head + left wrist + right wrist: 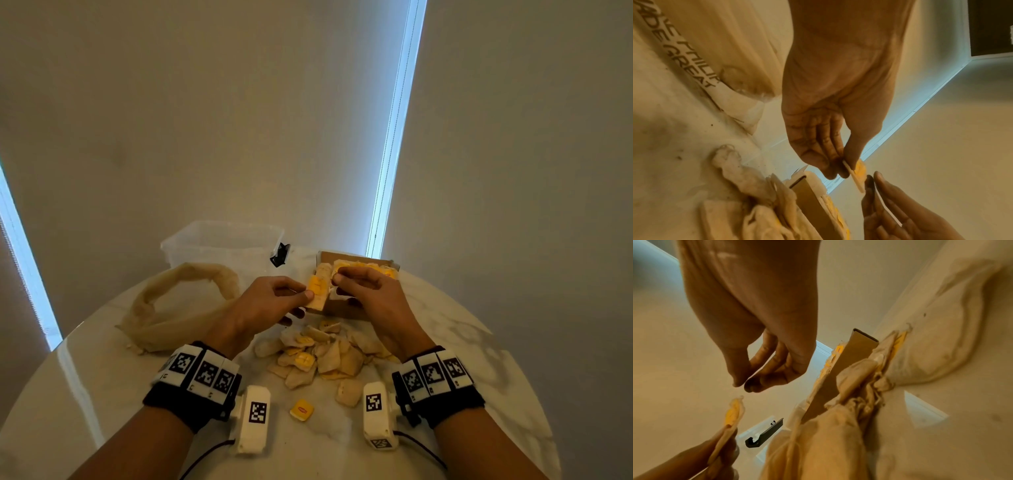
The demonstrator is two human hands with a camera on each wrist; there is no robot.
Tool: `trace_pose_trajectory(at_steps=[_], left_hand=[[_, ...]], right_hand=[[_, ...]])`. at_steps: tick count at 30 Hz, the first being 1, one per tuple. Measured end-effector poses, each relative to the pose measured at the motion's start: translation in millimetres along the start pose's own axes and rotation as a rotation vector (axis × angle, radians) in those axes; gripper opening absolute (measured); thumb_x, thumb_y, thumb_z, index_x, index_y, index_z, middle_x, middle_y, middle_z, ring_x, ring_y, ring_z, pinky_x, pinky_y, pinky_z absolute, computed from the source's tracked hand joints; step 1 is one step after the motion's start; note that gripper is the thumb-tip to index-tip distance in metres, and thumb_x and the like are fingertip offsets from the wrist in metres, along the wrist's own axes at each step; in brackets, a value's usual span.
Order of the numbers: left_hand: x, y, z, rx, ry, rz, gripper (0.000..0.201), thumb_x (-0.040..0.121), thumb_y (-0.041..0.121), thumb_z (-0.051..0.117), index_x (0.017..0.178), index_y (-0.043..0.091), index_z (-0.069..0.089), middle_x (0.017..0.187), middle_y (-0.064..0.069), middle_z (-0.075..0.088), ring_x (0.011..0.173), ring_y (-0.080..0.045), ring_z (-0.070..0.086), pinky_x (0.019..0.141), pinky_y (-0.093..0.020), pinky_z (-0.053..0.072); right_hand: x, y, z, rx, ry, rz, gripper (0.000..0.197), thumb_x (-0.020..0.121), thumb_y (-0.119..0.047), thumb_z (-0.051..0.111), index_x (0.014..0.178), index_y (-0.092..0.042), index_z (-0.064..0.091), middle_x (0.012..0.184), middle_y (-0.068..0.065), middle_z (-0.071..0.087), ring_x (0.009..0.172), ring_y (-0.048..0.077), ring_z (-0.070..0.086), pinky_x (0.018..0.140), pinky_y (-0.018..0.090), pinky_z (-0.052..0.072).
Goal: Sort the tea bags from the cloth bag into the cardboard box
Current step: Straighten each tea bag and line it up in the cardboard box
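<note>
**Two hands, one tea bag held over the box**

I see my left hand [270, 301] pinching one tea bag [317, 291] with a yellow tag between thumb and fingers, just in front of the cardboard box [342, 306]. My right hand [370, 294] is close beside it, thumb and fingertips drawn together. In the right wrist view a small gap separates them from the bag, and I cannot tell if they pinch anything, maybe a thin string.

The one box stands beyond both hands and already has tea bags in it; I count at least three yellow tags there, the rest is hidden by my right hand. Between my wrists lies one loose pile of tea bags [322, 356], too overlapped to count. Nearer to me lie two single pieces: one pale bag [347, 393] and one yellow tag [302, 409].

One cloth bag [178, 308] lies open, left of my left hand. Beyond it stands one clear plastic tub [219, 243]. All is on one round white table [102, 394].
</note>
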State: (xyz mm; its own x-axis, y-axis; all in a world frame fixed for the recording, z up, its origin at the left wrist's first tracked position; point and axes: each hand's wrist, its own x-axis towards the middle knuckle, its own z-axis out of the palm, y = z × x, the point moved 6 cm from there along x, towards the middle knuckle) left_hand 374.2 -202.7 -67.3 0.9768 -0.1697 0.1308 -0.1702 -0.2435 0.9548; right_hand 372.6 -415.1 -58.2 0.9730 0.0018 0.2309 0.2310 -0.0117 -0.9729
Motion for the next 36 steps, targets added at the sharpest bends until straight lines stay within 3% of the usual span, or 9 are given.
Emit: trace_pose_trajectory(at_steps=[4, 7, 10, 14, 17, 20, 24, 26, 36], left_hand=[[0.2, -1.8, -0.7, -0.004, 0.020, -0.013, 0.027, 0.094, 0.035, 0.079, 0.114, 0.018, 0.075, 0.093, 0.003, 0.081, 0.085, -0.014, 0.078, 0.068, -0.026, 0.059], [-0.9, -1.0, 3.5, 0.012, -0.013, -0.021, 0.028, 0.094, 0.036, 0.078, 0.116, 0.019, 0.075, 0.095, 0.003, 0.081, 0.085, -0.014, 0.079, 0.068, -0.026, 0.059], [-3.9, 0.4, 6.8, -0.009, -0.033, -0.056, 0.026, 0.094, 0.034, 0.078, 0.115, 0.020, 0.075, 0.095, 0.002, 0.081, 0.086, -0.015, 0.079, 0.068, -0.027, 0.058], [-7.9, -1.1, 12.2, -0.103, -0.137, -0.135, 0.022, 0.092, 0.031, 0.080, 0.112, 0.021, 0.079, 0.100, -0.001, 0.080, 0.092, -0.019, 0.077, 0.077, -0.032, 0.056], [-9.2, -0.2, 13.9, -0.114, -0.163, -0.128, 0.024, 0.094, 0.033, 0.077, 0.116, 0.023, 0.077, 0.104, -0.002, 0.080, 0.094, -0.022, 0.077, 0.080, -0.034, 0.057], [-9.4, 0.6, 10.1, -0.095, -0.117, -0.078, 0.022, 0.100, 0.031, 0.071, 0.120, 0.025, 0.075, 0.105, 0.000, 0.081, 0.095, -0.023, 0.077, 0.077, -0.033, 0.059], [-7.0, -1.6, 5.0, -0.115, -0.073, -0.066, 0.020, 0.101, 0.030, 0.070, 0.118, 0.023, 0.076, 0.102, 0.000, 0.081, 0.089, -0.020, 0.078, 0.074, -0.030, 0.060], [-5.5, -0.8, 5.6, -0.102, -0.070, -0.058, 0.018, 0.101, 0.029, 0.069, 0.116, 0.022, 0.077, 0.101, 0.001, 0.081, 0.086, -0.019, 0.078, 0.072, -0.029, 0.060], [-5.0, -2.9, -2.1, -0.109, -0.043, -0.042, 0.017, 0.101, 0.028, 0.069, 0.114, 0.021, 0.077, 0.098, 0.001, 0.081, 0.082, -0.016, 0.078, 0.069, -0.029, 0.058]], right_hand=[[-3.9, 8.7, 14.8, 0.046, -0.146, 0.070, 0.037, 0.089, -0.016, 0.084, 0.124, -0.018, 0.073, 0.112, 0.001, 0.081, 0.105, 0.019, 0.078, 0.095, 0.040, 0.063], [-4.7, 7.9, 13.5, 0.008, -0.106, 0.026, 0.028, 0.089, -0.007, 0.083, 0.114, -0.013, 0.075, 0.106, 0.004, 0.081, 0.100, 0.021, 0.079, 0.087, 0.034, 0.065], [-5.8, 12.2, 10.0, 0.030, -0.103, 0.048, 0.016, 0.089, -0.005, 0.082, 0.103, -0.008, 0.077, 0.106, 0.013, 0.080, 0.104, 0.031, 0.077, 0.096, 0.045, 0.063], [-9.1, 14.9, 7.4, 0.167, -0.196, 0.174, 0.018, 0.088, 0.000, 0.079, 0.105, -0.005, 0.080, 0.116, 0.023, 0.076, 0.105, 0.032, 0.074, 0.102, 0.046, 0.060], [-7.5, 11.1, -0.5, 0.106, -0.176, 0.157, 0.021, 0.089, -0.002, 0.079, 0.108, -0.009, 0.083, 0.115, 0.012, 0.079, 0.107, 0.027, 0.076, 0.099, 0.042, 0.061], [3.5, 0.8, -28.5, 0.023, -0.040, 0.070, 0.020, 0.092, -0.010, 0.079, 0.109, -0.018, 0.085, 0.117, 0.002, 0.080, 0.109, 0.024, 0.076, 0.096, 0.039, 0.062], [29.4, -17.5, -90.9, -0.025, 0.190, -0.015, 0.020, 0.094, -0.006, 0.078, 0.111, -0.014, 0.082, 0.104, 0.002, 0.082, 0.095, 0.017, 0.079, 0.074, 0.023, 0.062], [47.8, -13.2, -111.8, -0.152, 0.234, -0.005, 0.022, 0.090, -0.003, 0.080, 0.109, -0.015, 0.082, 0.103, 0.005, 0.082, 0.097, 0.019, 0.077, 0.070, 0.022, 0.060], [98.9, 30.9, -129.7, -0.512, 0.136, 0.168, 0.031, 0.082, 0.005, 0.084, 0.104, -0.017, 0.083, 0.111, 0.004, 0.074, 0.099, 0.017, 0.068, 0.070, 0.024, 0.056]])
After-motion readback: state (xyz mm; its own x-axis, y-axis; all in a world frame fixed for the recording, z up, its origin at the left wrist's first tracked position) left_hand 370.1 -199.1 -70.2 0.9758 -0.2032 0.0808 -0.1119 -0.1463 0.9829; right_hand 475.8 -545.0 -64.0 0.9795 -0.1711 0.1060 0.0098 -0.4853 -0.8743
